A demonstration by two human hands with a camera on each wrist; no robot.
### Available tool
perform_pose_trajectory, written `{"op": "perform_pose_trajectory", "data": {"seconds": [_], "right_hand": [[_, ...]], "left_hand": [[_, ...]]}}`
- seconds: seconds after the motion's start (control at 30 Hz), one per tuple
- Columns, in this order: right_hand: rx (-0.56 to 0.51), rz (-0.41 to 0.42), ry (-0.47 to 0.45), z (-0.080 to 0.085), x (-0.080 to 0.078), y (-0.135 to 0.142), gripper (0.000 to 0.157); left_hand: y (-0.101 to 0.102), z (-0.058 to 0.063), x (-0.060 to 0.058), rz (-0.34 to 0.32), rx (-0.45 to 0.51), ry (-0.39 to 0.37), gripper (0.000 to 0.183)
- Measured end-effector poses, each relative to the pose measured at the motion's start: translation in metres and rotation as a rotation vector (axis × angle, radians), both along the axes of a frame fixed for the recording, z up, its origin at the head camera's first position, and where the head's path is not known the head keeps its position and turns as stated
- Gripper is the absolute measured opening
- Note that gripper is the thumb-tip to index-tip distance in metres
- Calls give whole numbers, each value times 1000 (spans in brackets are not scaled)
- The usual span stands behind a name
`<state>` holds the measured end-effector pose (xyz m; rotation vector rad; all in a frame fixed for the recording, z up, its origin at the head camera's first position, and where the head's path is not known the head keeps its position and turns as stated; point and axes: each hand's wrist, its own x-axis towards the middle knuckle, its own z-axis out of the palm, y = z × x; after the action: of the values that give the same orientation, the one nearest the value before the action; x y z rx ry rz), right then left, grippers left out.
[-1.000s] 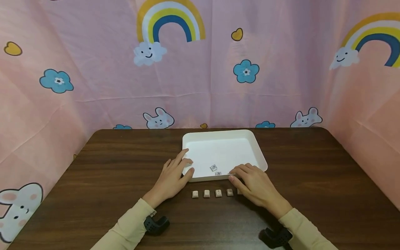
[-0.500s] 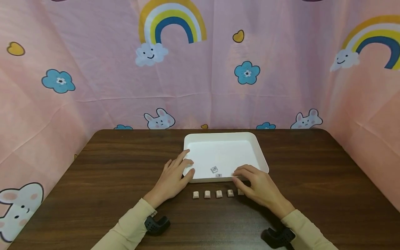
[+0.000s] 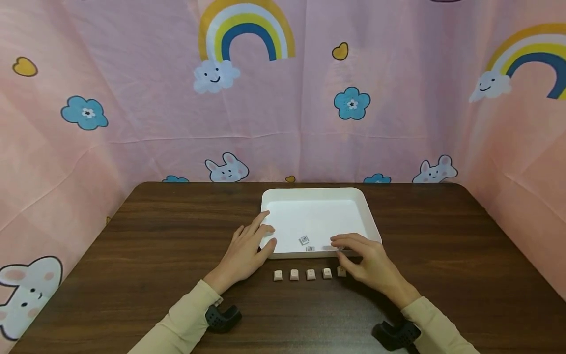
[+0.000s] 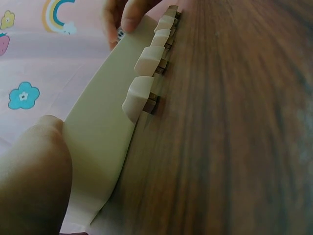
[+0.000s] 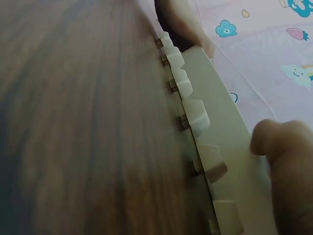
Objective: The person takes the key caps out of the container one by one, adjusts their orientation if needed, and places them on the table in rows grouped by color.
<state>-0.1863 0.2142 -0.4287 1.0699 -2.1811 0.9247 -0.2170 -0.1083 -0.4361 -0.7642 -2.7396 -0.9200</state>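
A white tray (image 3: 311, 193) lies on the dark wooden table. My left hand (image 3: 244, 253) rests over its front left corner, fingers spread across the left rim and thumb at the front rim. My right hand (image 3: 373, 263) is at the tray's front right side, where thumb and fingertips pinch a small keycap with dark markings (image 4: 121, 33), mostly hidden by the fingers. Two small squares with dark print lie inside, one a marked square (image 3: 303, 240) and one a partly hidden square (image 3: 310, 249) behind the front wall. Several white keycaps (image 3: 311, 275) stand in a row before the tray.
The row's rightmost keycap (image 3: 341, 271) sits close beneath my right thumb. The wooden table (image 3: 177, 236) has its far edge just behind the tray. A pink printed curtain (image 3: 305, 113) hangs behind it and along both sides.
My right hand has shifted slightly right along the front rim, and a small keycap now shows between its fingertips. The rightmost keycap is less covered. My left hand stays on the tray corner.
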Motion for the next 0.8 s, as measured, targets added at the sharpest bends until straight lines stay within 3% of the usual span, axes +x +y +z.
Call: {"op": "perform_pose_trajectory", "data": {"seconds": [0.17, 0.4, 0.6, 0.8], "right_hand": [[-71, 82, 19, 2, -2, -1, 41], [-72, -42, -74, 3, 7, -4, 46], [-120, 49, 32, 9, 8, -13, 48], [-115, 114, 90, 10, 9, -19, 23]], "left_hand": [[0, 0, -1, 2, -5, -11, 33], [0, -2, -1, 6, -10, -15, 33], [1, -1, -2, 10, -13, -19, 33], [0, -1, -1, 7, -4, -16, 31]]}}
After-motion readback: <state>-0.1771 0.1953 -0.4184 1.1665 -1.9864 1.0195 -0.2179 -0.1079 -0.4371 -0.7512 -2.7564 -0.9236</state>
